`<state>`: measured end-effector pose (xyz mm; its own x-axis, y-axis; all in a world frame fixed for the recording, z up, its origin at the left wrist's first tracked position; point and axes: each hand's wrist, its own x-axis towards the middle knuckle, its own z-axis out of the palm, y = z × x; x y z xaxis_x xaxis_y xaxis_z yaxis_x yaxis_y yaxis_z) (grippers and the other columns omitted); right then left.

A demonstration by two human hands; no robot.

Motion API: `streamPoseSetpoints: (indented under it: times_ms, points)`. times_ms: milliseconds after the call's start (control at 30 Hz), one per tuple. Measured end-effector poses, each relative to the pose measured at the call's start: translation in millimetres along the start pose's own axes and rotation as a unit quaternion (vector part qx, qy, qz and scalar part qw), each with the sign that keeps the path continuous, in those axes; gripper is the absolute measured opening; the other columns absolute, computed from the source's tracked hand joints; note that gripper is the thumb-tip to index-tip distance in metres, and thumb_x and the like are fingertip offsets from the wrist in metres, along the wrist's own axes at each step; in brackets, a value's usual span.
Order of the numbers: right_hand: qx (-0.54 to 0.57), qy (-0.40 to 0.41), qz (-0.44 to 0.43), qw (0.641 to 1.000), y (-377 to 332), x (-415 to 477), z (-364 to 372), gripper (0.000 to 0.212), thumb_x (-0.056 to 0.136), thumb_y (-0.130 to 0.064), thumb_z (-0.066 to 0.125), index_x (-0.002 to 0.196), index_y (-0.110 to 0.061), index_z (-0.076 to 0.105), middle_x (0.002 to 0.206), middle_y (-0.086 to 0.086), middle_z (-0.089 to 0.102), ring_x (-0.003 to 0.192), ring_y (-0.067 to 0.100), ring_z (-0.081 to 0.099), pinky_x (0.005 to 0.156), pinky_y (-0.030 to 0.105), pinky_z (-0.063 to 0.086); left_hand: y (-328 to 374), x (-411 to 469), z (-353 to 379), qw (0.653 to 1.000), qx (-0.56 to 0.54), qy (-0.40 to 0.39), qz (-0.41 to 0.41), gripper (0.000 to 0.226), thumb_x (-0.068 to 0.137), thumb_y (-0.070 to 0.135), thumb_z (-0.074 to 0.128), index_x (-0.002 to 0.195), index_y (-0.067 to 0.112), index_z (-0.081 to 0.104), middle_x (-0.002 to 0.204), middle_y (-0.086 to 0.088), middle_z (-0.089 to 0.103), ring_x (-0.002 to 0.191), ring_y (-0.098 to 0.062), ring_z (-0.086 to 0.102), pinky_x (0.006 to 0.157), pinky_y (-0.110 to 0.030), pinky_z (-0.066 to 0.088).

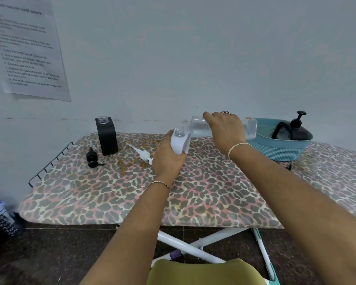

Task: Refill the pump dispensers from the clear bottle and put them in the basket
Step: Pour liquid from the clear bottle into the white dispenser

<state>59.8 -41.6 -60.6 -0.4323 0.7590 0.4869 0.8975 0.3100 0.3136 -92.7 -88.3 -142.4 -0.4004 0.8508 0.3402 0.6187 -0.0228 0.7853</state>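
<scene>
While the left hand curls round the white dispenser and holds it tilted on the leopard-print bench, the right hand grips the clear bottle from above, fingers wrapped over its body. The bottle lies almost level, with its open mouth just beside and slightly above the dispenser's uncapped neck. Some clear liquid sits along the bottle's lower side. The white pump lies flat on the bench, just left of the left hand. Further left stands a black dispenser, upright and uncapped, with its black pump lying beside it. At the right, the teal basket holds another black dispenser with its pump fitted.
</scene>
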Motion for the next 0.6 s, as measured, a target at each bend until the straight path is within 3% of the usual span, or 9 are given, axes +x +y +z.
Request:
streamPoseSetpoints:
  times_ms: [167, 500, 600]
  points:
    - [-0.004, -0.006, -0.003, 1.000, 0.6, 1.1, -1.4, 0.047, 0.073, 0.006, 0.063, 0.112, -0.015, 0.046, 0.086, 0.005, 0.059, 0.069, 0.023, 0.042, 0.063, 0.031, 0.034, -0.4, 0.4, -0.1, 1.000, -0.004, -0.003, -0.001, 0.071, 0.078, 0.033, 0.069, 0.141, 0.032, 0.037, 0.125, 0.000, 0.061, 0.108, -0.025, 0.060, 0.084, -0.043, 0.054]
    - [-0.015, -0.011, -0.008, 1.000, 0.0, 2.1, -1.3, 0.051, 0.073, 0.003, 0.067, 0.116, -0.017, 0.046, 0.088, 0.004, 0.061, 0.075, 0.024, 0.054, 0.065, 0.031, 0.037, -2.2, 1.3, 0.8, 1.000, -0.004, -0.004, -0.001, 0.072, 0.077, 0.032, 0.069, 0.142, 0.032, 0.037, 0.124, -0.001, 0.061, 0.107, -0.026, 0.060, 0.085, -0.044, 0.054]
    - [-0.014, -0.012, -0.008, 1.000, 0.6, 2.2, -2.2, 0.049, 0.074, 0.004, 0.064, 0.114, -0.016, 0.046, 0.088, 0.004, 0.061, 0.072, 0.023, 0.048, 0.064, 0.031, 0.036, -2.8, 1.6, 0.8, 1.000, -0.008, -0.004, 0.000, 0.072, 0.077, 0.032, 0.070, 0.142, 0.032, 0.037, 0.125, 0.000, 0.061, 0.108, -0.026, 0.060, 0.085, -0.043, 0.053]
